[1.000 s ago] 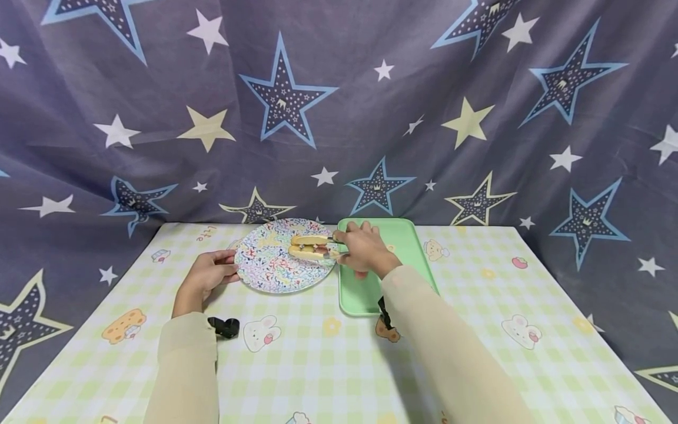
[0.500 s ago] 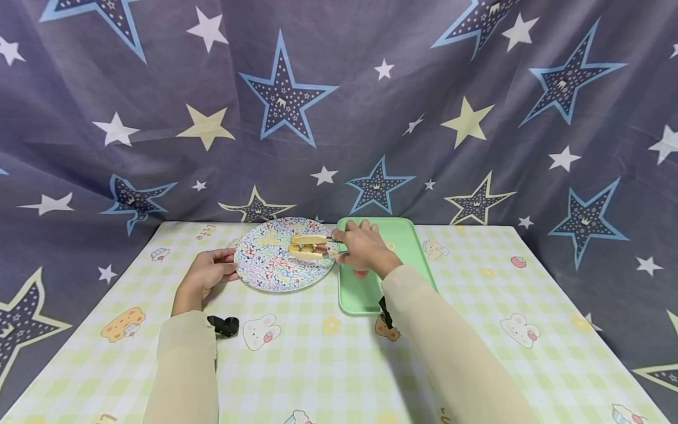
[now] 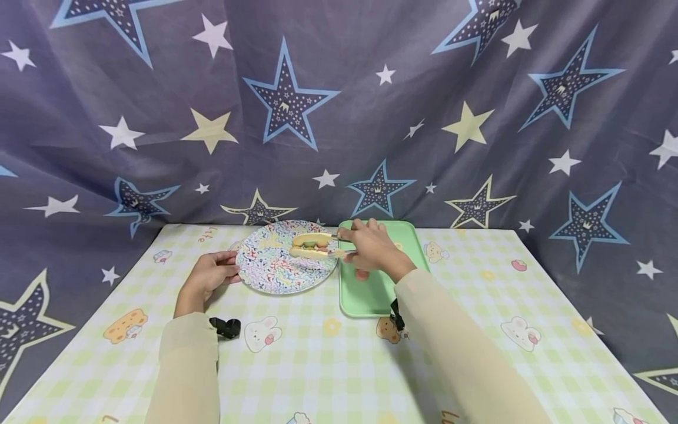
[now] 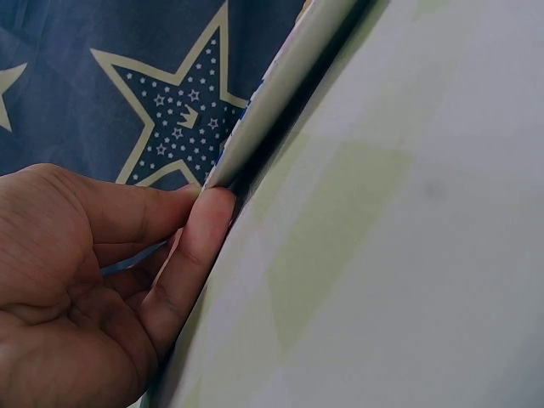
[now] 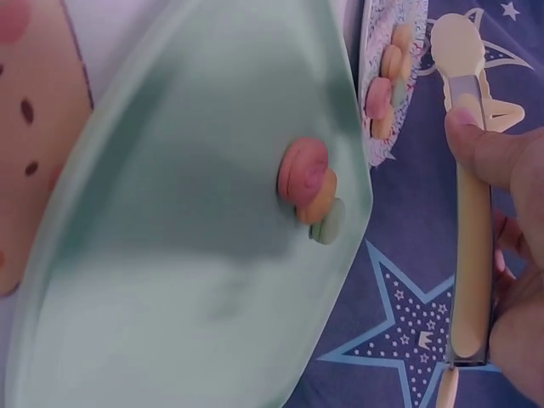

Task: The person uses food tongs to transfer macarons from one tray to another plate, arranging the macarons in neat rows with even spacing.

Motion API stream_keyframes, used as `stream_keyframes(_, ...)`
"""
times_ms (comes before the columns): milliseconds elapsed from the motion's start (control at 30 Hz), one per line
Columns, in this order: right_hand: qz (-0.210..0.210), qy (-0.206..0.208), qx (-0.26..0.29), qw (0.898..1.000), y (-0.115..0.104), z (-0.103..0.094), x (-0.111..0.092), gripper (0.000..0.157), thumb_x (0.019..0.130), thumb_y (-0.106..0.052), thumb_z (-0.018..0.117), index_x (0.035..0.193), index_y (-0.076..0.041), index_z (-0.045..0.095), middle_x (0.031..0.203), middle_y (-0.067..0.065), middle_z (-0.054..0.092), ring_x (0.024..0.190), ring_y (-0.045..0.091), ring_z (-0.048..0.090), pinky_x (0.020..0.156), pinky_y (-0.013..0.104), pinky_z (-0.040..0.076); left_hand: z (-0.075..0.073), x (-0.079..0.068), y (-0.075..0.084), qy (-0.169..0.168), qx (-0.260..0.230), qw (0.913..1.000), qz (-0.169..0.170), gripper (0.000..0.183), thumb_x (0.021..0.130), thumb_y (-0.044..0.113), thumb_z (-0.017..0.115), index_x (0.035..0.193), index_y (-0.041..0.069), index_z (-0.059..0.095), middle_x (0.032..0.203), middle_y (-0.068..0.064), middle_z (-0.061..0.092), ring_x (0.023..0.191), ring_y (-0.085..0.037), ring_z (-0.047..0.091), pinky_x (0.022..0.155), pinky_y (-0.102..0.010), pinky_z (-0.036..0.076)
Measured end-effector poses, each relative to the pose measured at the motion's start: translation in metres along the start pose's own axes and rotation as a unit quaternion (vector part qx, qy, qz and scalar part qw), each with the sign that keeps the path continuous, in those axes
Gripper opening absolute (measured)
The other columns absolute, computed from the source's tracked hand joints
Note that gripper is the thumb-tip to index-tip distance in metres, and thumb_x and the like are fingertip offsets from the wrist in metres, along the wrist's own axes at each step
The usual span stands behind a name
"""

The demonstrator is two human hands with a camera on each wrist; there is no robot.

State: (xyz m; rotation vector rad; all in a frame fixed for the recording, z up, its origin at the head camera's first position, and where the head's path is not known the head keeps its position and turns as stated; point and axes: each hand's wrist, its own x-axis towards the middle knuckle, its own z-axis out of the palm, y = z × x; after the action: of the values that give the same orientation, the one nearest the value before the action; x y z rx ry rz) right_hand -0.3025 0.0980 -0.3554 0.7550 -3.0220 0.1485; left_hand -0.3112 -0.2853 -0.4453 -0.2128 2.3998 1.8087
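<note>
In the head view, my left hand (image 3: 210,275) pinches the left rim of a round speckled plate (image 3: 275,274). The left wrist view shows thumb and finger meeting at the edge of the plate (image 4: 255,127). My right hand (image 3: 375,250) grips cream-tipped tongs (image 3: 309,254), whose tips reach left over the plate. No item shows between the tips of the tongs (image 5: 470,280) in the right wrist view. Several macarons (image 5: 378,98) lie on the plate. On the green tray (image 3: 365,301) sit a pink macaron (image 5: 299,170), an orange macaron (image 5: 319,200) and a green macaron (image 5: 330,223).
A checked cartoon tablecloth (image 3: 318,365) covers the table. Behind the table's back edge hangs a dark star-patterned curtain (image 3: 349,123). The plate and tray stand side by side near that edge.
My right hand and the tongs have shifted slightly to the right. The left hand stays at the plate's rim, and the head view has tilted a little.
</note>
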Motion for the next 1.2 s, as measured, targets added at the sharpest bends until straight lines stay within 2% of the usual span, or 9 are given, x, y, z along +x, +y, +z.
stream_keyframes(333,-0.016,0.035,0.015,0.999,0.018,-0.01,-0.017,0.062,0.093,-0.038,0.077,0.15,-0.023,0.055,0.121,0.006,0.054,0.092,0.027,0.037,0.077,0.037,0.031,0.001,-0.001,0.0,0.0,-0.005,1.0,-0.007,0.057,0.101,-0.006,0.056,0.155,-0.005,0.037,0.141,-0.021,0.042,0.094,-0.011,0.061,0.085,-0.026,0.063)
stream_keyframes(767,-0.016,0.069,0.037,0.997,0.043,-0.015,-0.041,0.055,0.094,-0.035,0.077,0.144,-0.023,0.061,0.118,0.007,0.056,0.092,0.028,0.039,0.076,0.038,0.031,0.001,-0.001,-0.003,-0.004,-0.002,1.0,-0.002,0.058,0.101,-0.006,0.056,0.155,-0.006,0.035,0.142,-0.024,0.042,0.092,-0.01,0.062,0.084,-0.028,0.064)
stream_keyframes(967,-0.008,0.073,0.036,0.997,0.054,-0.015,-0.049,0.056,0.093,-0.036,0.077,0.145,-0.022,0.06,0.117,0.008,0.056,0.09,0.028,0.038,0.074,0.036,0.028,0.001,0.0,-0.002,0.0,-0.003,1.0,-0.002,0.057,0.101,-0.006,0.056,0.155,-0.006,0.036,0.142,-0.023,0.042,0.091,-0.01,0.062,0.084,-0.028,0.064)
stream_keyframes(1200,0.008,0.062,0.031,0.998,0.071,-0.006,-0.058,0.059,0.093,-0.035,0.078,0.146,-0.021,0.059,0.12,0.01,0.057,0.093,0.029,0.04,0.076,0.038,0.032,0.001,0.001,-0.001,0.001,-0.005,1.0,-0.002,0.057,0.101,-0.006,0.056,0.155,-0.005,0.037,0.142,-0.022,0.042,0.091,-0.009,0.062,0.085,-0.027,0.063)
